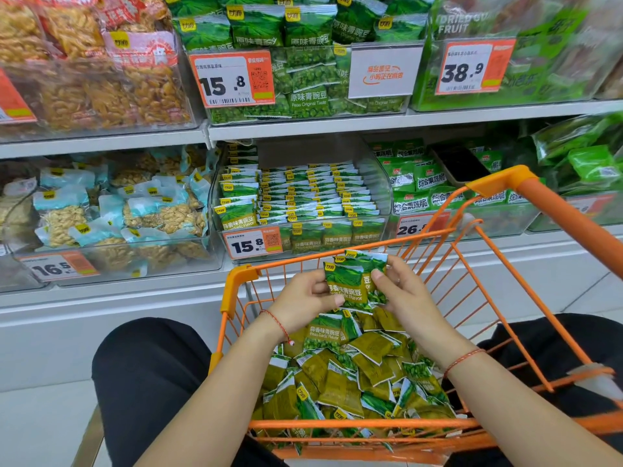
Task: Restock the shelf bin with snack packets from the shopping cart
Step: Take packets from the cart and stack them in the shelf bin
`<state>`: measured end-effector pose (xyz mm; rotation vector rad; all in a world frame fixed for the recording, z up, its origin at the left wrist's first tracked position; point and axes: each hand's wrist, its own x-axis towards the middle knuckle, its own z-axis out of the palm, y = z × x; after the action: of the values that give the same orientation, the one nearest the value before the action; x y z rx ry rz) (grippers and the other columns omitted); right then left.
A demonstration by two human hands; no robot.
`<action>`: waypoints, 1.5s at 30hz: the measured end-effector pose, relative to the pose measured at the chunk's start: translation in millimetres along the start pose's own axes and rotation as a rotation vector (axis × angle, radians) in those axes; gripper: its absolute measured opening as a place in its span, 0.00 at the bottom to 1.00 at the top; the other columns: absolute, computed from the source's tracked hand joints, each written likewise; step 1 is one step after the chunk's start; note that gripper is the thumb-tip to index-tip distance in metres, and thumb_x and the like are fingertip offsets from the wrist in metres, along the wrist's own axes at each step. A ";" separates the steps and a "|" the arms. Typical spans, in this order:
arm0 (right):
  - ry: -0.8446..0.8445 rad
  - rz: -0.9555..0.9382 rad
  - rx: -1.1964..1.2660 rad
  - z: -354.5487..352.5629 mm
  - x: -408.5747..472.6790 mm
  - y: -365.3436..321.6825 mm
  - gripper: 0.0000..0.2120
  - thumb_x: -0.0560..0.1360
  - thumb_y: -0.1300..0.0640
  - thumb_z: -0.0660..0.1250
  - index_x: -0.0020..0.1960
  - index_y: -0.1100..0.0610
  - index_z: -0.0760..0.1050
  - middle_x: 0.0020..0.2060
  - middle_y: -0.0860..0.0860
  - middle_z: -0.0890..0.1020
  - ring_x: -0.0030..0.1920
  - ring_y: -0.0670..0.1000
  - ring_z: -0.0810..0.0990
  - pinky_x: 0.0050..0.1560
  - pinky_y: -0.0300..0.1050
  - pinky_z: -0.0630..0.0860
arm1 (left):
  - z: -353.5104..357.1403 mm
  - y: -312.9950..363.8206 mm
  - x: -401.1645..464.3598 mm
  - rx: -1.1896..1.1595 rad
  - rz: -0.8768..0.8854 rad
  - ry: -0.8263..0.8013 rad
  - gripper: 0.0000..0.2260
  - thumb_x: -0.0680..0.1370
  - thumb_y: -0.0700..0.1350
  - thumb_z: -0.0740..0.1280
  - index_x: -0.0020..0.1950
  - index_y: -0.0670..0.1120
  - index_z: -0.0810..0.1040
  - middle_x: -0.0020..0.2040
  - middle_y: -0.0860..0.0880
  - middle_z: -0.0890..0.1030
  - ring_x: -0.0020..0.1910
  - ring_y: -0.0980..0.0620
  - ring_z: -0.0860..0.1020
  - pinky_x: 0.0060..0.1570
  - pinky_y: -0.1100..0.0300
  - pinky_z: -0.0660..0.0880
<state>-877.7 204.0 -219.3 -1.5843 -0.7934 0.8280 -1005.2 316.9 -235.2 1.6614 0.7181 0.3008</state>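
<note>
Shelf bin (381, 183) w/ garlic pea packets sits on the lower shelf (135, 291), right in front of the shopping cart (499, 264) & a bit higher. Its rows look neat and nearly full, w/ some room at the back. The cart is full of loose snack packets (354, 372) in a messy pile. Both hands are up over the cart's far end, close together. Left hand (305, 303) & right hand (401, 291) each pinch 1 side of a small bunch of packets (349, 281), at least 2, held standing up w/ the print facing the person. The bin is straight ahead & up from the bunch, past the cart rim. Both hands look abt equally near, so I think the next move is a short reach forward.
</note>
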 end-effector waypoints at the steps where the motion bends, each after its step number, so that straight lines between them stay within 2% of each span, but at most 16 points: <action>1: -0.009 0.004 0.008 0.0 -1.4 -1.8 0.27 0.79 0.52 0.61 0.75 0.53 0.57 0.64 0.51 0.69 0.68 0.49 0.66 0.68 0.54 0.65 | -0.4 1.5 -1.1 0.004 0.002 -0.005 0.06 0.75 0.37 0.70 0.48 0.38 0.74 0.40 0.52 0.80 0.44 0.54 0.78 0.59 0.50 0.75; 3: -0.036 -0.003 0.037 -0.4 -3.9 -3.0 0.30 0.78 0.51 0.61 0.77 0.55 0.54 0.73 0.52 0.61 0.73 0.48 0.59 0.71 0.51 0.61 | -0.9 2.5 -3.2 0.021 0.003 0.018 0.05 0.75 0.36 0.70 0.46 0.41 0.73 0.40 0.54 0.81 0.45 0.55 0.79 0.60 0.53 0.74; 5: -0.066 -0.039 0.000 -0.4 -8.3 -5.4 0.37 0.73 0.46 0.65 0.76 0.56 0.55 0.73 0.50 0.62 0.70 0.43 0.60 0.67 0.41 0.60 | 0.2 6.1 -6.2 0.037 0.021 0.039 0.07 0.75 0.38 0.70 0.51 0.41 0.75 0.50 0.47 0.81 0.55 0.48 0.79 0.61 0.53 0.74; 7: -0.076 -0.058 -0.086 0.5 -13.1 -9.1 0.36 0.67 0.47 0.71 0.70 0.52 0.59 0.64 0.40 0.69 0.59 0.29 0.67 0.59 0.26 0.61 | 0.8 8.6 -7.3 0.037 0.027 0.039 0.07 0.76 0.38 0.69 0.53 0.41 0.75 0.55 0.43 0.79 0.58 0.47 0.78 0.53 0.63 0.75; 9: -0.072 -0.069 -0.154 1.8 -13.8 -10.8 0.29 0.68 0.54 0.75 0.59 0.48 0.59 0.48 0.32 0.68 0.41 0.20 0.69 0.44 0.16 0.64 | 2.5 13.9 -10.2 0.044 0.035 0.040 0.08 0.76 0.35 0.67 0.45 0.47 0.73 0.47 0.52 0.78 0.47 0.63 0.78 0.42 0.72 0.73; 13: -0.015 -0.133 -0.223 3.0 -12.4 -9.0 0.27 0.68 0.54 0.75 0.57 0.51 0.62 0.47 0.34 0.70 0.48 0.35 0.74 0.47 0.20 0.66 | 6.7 17.5 -12.0 0.043 0.044 0.050 0.14 0.76 0.34 0.67 0.39 0.50 0.69 0.37 0.59 0.74 0.37 0.68 0.77 0.37 0.74 0.71; 16: 0.006 -0.179 -0.228 1.6 -5.7 -15.0 0.20 0.68 0.55 0.75 0.52 0.47 0.67 0.47 0.35 0.75 0.48 0.29 0.76 0.46 0.23 0.71 | 3.4 21.8 -8.8 0.061 0.083 0.046 0.14 0.76 0.35 0.68 0.36 0.48 0.67 0.26 0.65 0.74 0.33 0.68 0.75 0.35 0.74 0.69; 18: -0.009 -0.210 -0.228 2.4 5.8 -27.7 0.21 0.68 0.57 0.76 0.52 0.46 0.68 0.47 0.36 0.77 0.45 0.27 0.75 0.44 0.24 0.71 | -6.4 28.7 -4.3 0.060 0.134 0.081 0.10 0.76 0.38 0.69 0.38 0.41 0.71 0.33 0.60 0.80 0.39 0.65 0.78 0.39 0.72 0.70; 20: -0.025 -0.235 -0.220 3.6 25.9 -42.2 0.23 0.66 0.58 0.78 0.55 0.48 0.70 0.47 0.40 0.80 0.44 0.30 0.77 0.43 0.24 0.71 | -19.5 38.7 2.9 0.075 0.206 0.135 0.12 0.75 0.42 0.71 0.47 0.34 0.74 0.46 0.42 0.82 0.49 0.49 0.80 0.51 0.57 0.77; 22: -0.046 -0.253 -0.235 8.6 51.9 -55.3 0.24 0.65 0.58 0.78 0.56 0.52 0.72 0.47 0.44 0.82 0.44 0.35 0.80 0.45 0.30 0.75 | -39.3 45.3 15.1 0.085 0.220 0.173 0.15 0.74 0.42 0.72 0.52 0.31 0.75 0.50 0.36 0.81 0.51 0.42 0.80 0.56 0.48 0.76; 27: -0.126 -0.242 -0.198 33.9 128.5 -68.5 0.19 0.68 0.64 0.75 0.54 0.55 0.72 0.44 0.42 0.80 0.41 0.30 0.78 0.38 0.22 0.69 | -92.2 50.2 46.9 0.240 0.243 0.353 0.21 0.77 0.46 0.69 0.68 0.41 0.73 0.61 0.48 0.78 0.60 0.53 0.76 0.64 0.55 0.72; 29: -0.125 -0.207 -0.180 42.6 160.3 -67.3 0.23 0.67 0.59 0.77 0.59 0.58 0.71 0.51 0.45 0.81 0.49 0.33 0.79 0.47 0.25 0.72 | -119.1 40.9 56.2 0.605 0.306 0.520 0.19 0.79 0.52 0.63 0.68 0.45 0.73 0.64 0.48 0.76 0.66 0.51 0.71 0.68 0.57 0.65; 33: -0.104 -0.157 -0.180 64.6 219.1 -63.6 0.45 0.64 0.46 0.78 0.73 0.60 0.61 0.68 0.53 0.71 0.68 0.50 0.70 0.67 0.45 0.68 | -174.4 4.1 79.4 1.082 0.265 0.672 0.25 0.79 0.59 0.53 0.65 0.43 0.76 0.63 0.43 0.77 0.69 0.40 0.67 0.70 0.44 0.61; 39: -0.032 -0.127 -0.287 97.2 290.1 -58.2 0.19 0.69 0.56 0.76 0.55 0.59 0.72 0.49 0.50 0.78 0.48 0.46 0.76 0.56 0.37 0.74 | -194.4 -19.9 96.4 1.000 0.347 0.763 0.21 0.81 0.53 0.55 0.63 0.40 0.77 0.61 0.42 0.78 0.63 0.41 0.71 0.67 0.52 0.62; 42: 0.006 -0.086 -0.374 109.5 314.9 -60.8 0.26 0.69 0.49 0.75 0.55 0.67 0.73 0.58 0.60 0.79 0.55 0.56 0.78 0.60 0.51 0.71 | -195.1 -19.0 98.5 0.963 0.384 0.771 0.20 0.80 0.52 0.56 0.62 0.41 0.78 0.60 0.43 0.78 0.62 0.40 0.72 0.65 0.53 0.62; 45: -0.037 -0.111 -0.409 117.9 335.0 -60.3 0.30 0.70 0.47 0.74 0.64 0.62 0.69 0.63 0.58 0.75 0.63 0.56 0.73 0.62 0.44 0.70 | -196.2 -21.3 98.9 0.956 0.415 0.793 0.18 0.80 0.50 0.57 0.60 0.41 0.78 0.58 0.44 0.79 0.62 0.40 0.73 0.66 0.54 0.63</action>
<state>-804.7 556.5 -207.1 -1.8647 -1.1193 0.6419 -1045.8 533.9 -229.9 2.6401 1.2072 1.0763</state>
